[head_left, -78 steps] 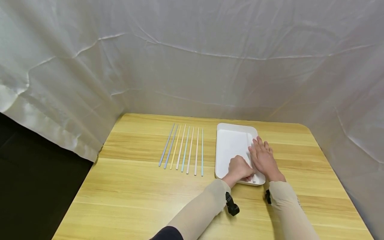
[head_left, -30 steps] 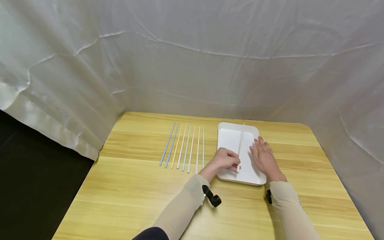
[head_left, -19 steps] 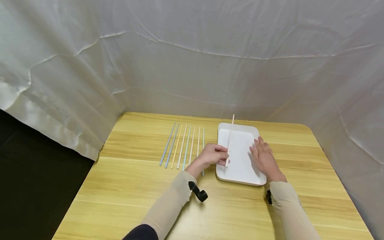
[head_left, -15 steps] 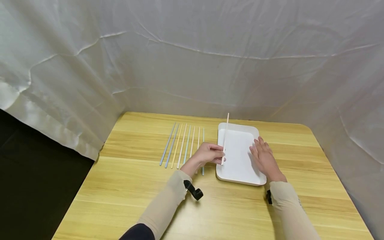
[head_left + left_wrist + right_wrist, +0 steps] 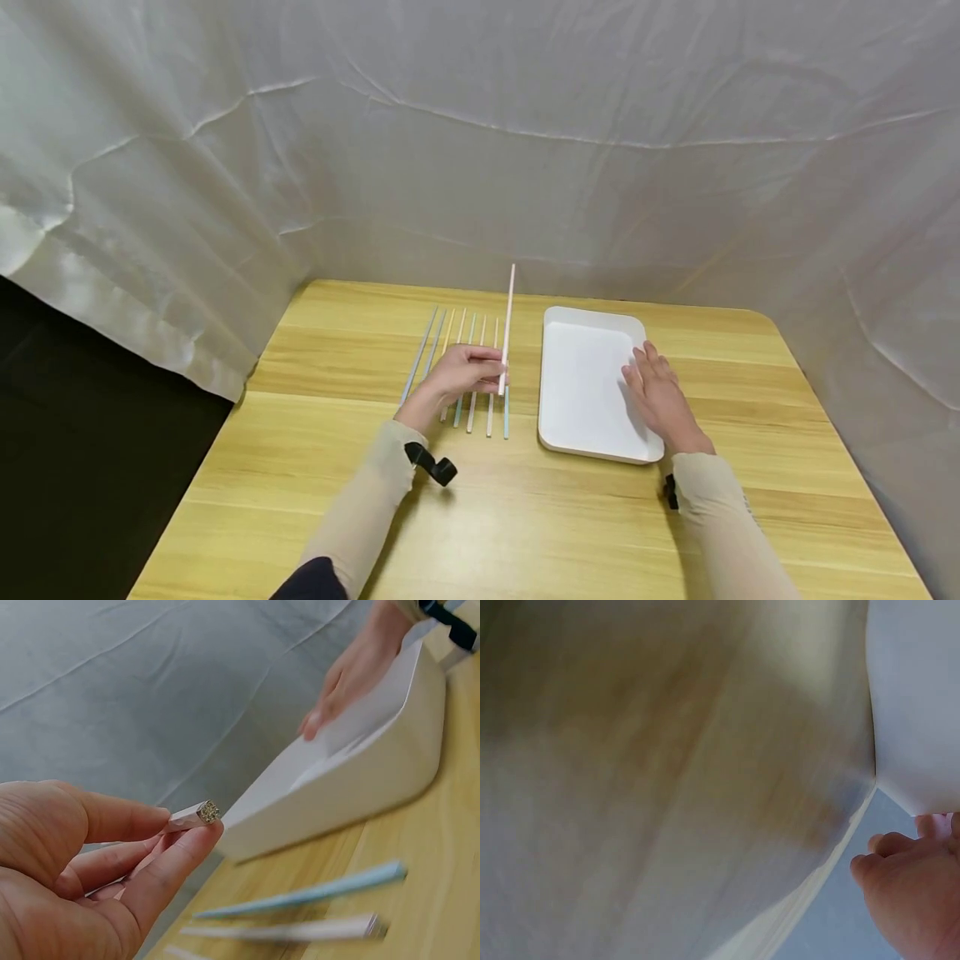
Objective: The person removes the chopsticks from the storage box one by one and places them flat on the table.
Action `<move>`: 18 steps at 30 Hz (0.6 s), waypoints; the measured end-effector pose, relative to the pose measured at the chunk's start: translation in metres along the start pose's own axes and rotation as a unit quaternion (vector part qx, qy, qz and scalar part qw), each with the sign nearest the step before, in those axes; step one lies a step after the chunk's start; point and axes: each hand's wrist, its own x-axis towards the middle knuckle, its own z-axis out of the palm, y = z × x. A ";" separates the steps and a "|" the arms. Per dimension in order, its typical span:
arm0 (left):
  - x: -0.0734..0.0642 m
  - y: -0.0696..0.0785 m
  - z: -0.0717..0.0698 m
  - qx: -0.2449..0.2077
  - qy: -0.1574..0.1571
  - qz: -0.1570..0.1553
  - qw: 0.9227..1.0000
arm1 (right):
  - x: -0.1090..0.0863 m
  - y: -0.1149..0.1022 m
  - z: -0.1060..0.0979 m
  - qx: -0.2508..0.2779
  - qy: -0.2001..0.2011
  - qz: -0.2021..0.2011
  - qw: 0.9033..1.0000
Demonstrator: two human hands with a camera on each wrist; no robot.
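My left hand (image 5: 467, 372) pinches a pale pink chopstick (image 5: 508, 317) near its lower end, thumb against fingers. The chopstick is raised above the row on the table, its far end pointing up and away. In the left wrist view its patterned butt end (image 5: 202, 815) sticks out past the fingertips. Below lie a light blue chopstick (image 5: 506, 414) and a whitish chopstick (image 5: 491, 417). My right hand (image 5: 662, 402) lies with straight fingers along the right rim of the white tray (image 5: 551, 375). Nothing lies inside the tray.
Several more chopsticks lie side by side left of the tray, among them a grey-blue chopstick (image 5: 418, 357), partly hidden by my left hand. The wooden table (image 5: 525, 525) ends at a pale curtain (image 5: 480, 167) behind and at the sides.
My left hand has picked the pale chopstick out of the tray, raised it and carried it left over the row. My right hand has stayed at the tray's right rim.
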 end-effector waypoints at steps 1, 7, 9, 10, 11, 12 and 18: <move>-0.002 0.000 -0.006 0.002 0.003 0.000 1.000 | 0.000 0.000 0.000 -0.001 0.000 -0.001 1.000; -0.010 -0.003 -0.030 0.010 0.020 0.000 1.000 | 0.000 0.001 -0.001 0.000 -0.004 -0.003 1.000; -0.013 -0.004 -0.035 0.018 0.026 0.003 0.999 | 0.000 0.001 -0.001 0.000 -0.006 -0.002 1.000; -0.014 -0.004 -0.038 0.023 0.028 0.005 0.999 | 0.000 0.002 -0.002 0.000 -0.006 -0.002 1.000; -0.016 -0.005 -0.041 0.031 0.033 0.008 0.999 | 0.000 0.002 -0.002 -0.001 -0.006 -0.002 1.000; -0.018 -0.005 -0.043 0.036 0.036 0.009 0.999 | 0.000 0.002 -0.002 -0.003 -0.006 -0.001 1.000; -0.027 -0.007 -0.059 0.066 0.053 0.010 0.996 | -0.001 0.002 -0.002 -0.008 -0.001 0.000 1.000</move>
